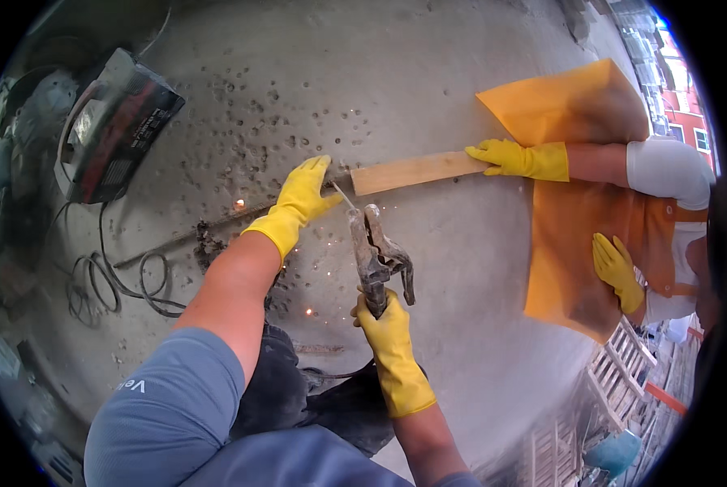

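Your left hand (303, 197) lies open and flat on the thin metal rod (217, 223) at frame centre, while your right hand (384, 321) grips the welding clamp (377, 256) closed, its electrode (343, 196) touching beside the wooden board (408, 172); sparks show welding underway, unfinished.

Daylight, even and fairly bright, no hard shadows on the concrete floor (461, 268). Soft shade only under the forearms and below the welding clamp (377, 258). Small orange sparks (239, 204) glow near the left hand (303, 197), no blown-out glare from them. Yellow gloves and the orange apron (570, 235) look saturated. Centre is sharp enough; slight motion softness on the right hand (388, 333). Strong fisheye bend: the wooden board (408, 172) curves, rim goes black, buildings at far right are smeared and overexposed. The welding machine (112, 130) at left sits dimmer and softer.
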### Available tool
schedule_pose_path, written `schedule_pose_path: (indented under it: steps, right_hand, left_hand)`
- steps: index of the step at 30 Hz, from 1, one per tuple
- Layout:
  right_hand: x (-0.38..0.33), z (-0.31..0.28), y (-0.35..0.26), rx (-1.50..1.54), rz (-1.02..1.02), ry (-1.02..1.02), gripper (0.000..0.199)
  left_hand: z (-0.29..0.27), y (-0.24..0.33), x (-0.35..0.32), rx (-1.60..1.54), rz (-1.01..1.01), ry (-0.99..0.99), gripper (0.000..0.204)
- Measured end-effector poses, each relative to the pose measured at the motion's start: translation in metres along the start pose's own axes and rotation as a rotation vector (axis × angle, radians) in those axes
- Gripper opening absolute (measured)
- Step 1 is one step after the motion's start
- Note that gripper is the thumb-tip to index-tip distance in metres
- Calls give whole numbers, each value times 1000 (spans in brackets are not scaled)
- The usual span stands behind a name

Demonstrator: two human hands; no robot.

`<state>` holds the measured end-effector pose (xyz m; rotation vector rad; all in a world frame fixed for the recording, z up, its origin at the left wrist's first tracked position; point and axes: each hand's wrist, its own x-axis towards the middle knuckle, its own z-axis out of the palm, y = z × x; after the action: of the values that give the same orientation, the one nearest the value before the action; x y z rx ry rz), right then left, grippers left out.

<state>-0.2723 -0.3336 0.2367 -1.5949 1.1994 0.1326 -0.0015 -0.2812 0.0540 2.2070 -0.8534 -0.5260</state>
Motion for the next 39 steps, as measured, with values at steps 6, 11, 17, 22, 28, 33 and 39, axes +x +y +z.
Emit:
schedule_pose_path:
  steps: [6,11,17,22,28,33,39]
  right_hand:
    - [1,-3,13,4,-23,25,32]
    - [3,-3,22,-33,-1,17,33]
    - [13,1,47,-121,-114,23,30]
    - [16,1,42,-80,-107,2,29]
    - [9,1,32,-56,-70,38,30]
    - [1,-7,23,39,-6,43,30]
    - [-1,-7,23,16,-2,33,33]
  left_hand:
    - [1,-9,-2,39,38,6,89]
    - [3,-8,0,63,37,-15,87]
    - [15,-4,4,66,69,5,86]
    - [23,-8,4,52,81,10,84]
    - [16,-17,1,124,109,71,76]
    - [-16,5,-1,276,-94,-148,54]
    - [-5,-29,-14,337,-32,-55,35]
